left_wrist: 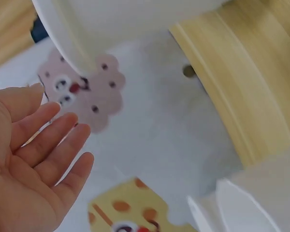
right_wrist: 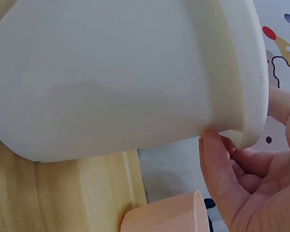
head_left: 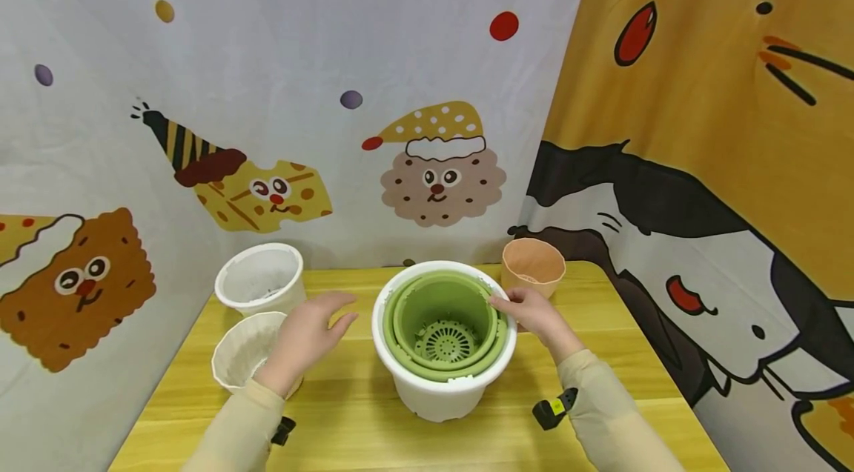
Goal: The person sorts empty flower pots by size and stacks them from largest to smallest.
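Note:
A large white flower pot [head_left: 437, 398] stands mid-table with two green pots [head_left: 445, 296] nested inside it, the inner one showing a slotted base. At its right rim my right hand [head_left: 531, 313] pinches the edge; in the right wrist view the fingers [right_wrist: 217, 169] curl under the white rim with the thumb on the other side. My left hand [head_left: 312, 335] hovers to the left of the white pot, fingers relaxed and holding nothing. Beneath that hand, partly hidden by it, is a cream fluted pot [head_left: 233, 357].
Behind the cream pot, a white pot [head_left: 260, 276] stands at the table's back left. An orange pot [head_left: 534, 264] sits at the back right, just beyond my right hand. A printed cloth [head_left: 427, 27] hangs behind the wooden table [head_left: 347, 427].

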`<state>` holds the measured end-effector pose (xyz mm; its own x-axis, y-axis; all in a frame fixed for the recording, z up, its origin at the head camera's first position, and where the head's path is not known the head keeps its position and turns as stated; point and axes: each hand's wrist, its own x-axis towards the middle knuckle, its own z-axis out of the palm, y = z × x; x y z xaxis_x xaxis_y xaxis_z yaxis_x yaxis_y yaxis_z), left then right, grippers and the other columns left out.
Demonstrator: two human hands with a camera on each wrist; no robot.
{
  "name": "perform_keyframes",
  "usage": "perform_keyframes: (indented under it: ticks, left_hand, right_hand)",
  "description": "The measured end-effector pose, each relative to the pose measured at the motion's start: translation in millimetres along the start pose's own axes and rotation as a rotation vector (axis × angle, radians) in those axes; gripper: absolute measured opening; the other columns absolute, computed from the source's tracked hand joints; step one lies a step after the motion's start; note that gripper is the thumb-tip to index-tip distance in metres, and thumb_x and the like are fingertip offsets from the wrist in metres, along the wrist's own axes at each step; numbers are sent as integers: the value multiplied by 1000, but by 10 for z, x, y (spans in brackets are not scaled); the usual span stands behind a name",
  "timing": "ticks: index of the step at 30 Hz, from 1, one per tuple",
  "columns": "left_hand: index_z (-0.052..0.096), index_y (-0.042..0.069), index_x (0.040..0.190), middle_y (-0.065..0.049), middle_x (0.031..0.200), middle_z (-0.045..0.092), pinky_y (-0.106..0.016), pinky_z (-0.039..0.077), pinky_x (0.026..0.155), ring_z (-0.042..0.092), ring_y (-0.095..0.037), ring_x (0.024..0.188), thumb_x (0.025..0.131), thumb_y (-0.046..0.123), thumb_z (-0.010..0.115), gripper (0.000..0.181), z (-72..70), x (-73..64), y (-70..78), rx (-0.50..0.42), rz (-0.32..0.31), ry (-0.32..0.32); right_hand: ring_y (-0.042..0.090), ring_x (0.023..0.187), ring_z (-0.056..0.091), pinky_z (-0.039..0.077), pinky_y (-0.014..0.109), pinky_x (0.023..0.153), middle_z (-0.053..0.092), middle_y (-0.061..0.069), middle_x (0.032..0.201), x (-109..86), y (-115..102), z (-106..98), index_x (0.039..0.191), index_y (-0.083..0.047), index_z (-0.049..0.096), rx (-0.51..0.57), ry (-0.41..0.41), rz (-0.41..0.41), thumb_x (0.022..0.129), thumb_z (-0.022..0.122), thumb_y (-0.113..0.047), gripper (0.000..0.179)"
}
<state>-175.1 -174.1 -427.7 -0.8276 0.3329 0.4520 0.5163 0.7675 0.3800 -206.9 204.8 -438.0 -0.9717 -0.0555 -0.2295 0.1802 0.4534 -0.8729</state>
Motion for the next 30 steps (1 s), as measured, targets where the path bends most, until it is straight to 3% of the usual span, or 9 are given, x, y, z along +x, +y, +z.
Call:
perform_keyframes:
  ticks: [6,14,18,24,30]
  left_hand:
    - [69,-3,115,-21,113,69,-56,52,90,64,-41,105,92,13,70,28,-145,-5,-373,21,-164,5]
    - [64,-10,117,-29,110,67,-58,51,85,64,-45,98,95,16,62,34,-470,-9,-875,-36,-367,30]
    - [59,-16,120,-33,110,65,-57,50,87,63,-48,100,97,18,58,41,-579,3,-1101,-85,-457,7]
    - [47,-19,132,-39,125,54,-59,46,93,53,-51,112,102,26,51,54,-669,-9,-1318,-171,-615,-62]
    - [43,-22,132,-42,131,46,-61,42,98,47,-55,117,102,28,47,58,-724,-142,-1499,-177,-785,-74]
  right_hand:
    - [17,75,64,59,32,65,64,12,94,-14,-18,-9,109,7,64,-3,1,5,95,68,-27,37]
    - [16,74,64,59,33,65,64,12,94,-40,-22,-15,110,9,63,-12,-8,-5,96,66,-26,37]
    - [16,73,64,59,32,65,64,12,93,-37,-1,-20,110,9,63,-13,4,-13,96,66,-23,36]
    - [15,70,64,60,33,65,64,12,91,-41,85,-2,113,9,63,-1,27,-8,97,64,-20,33]
    - [16,71,64,59,33,64,65,11,91,-22,93,29,112,8,63,-33,12,-26,98,63,-21,32]
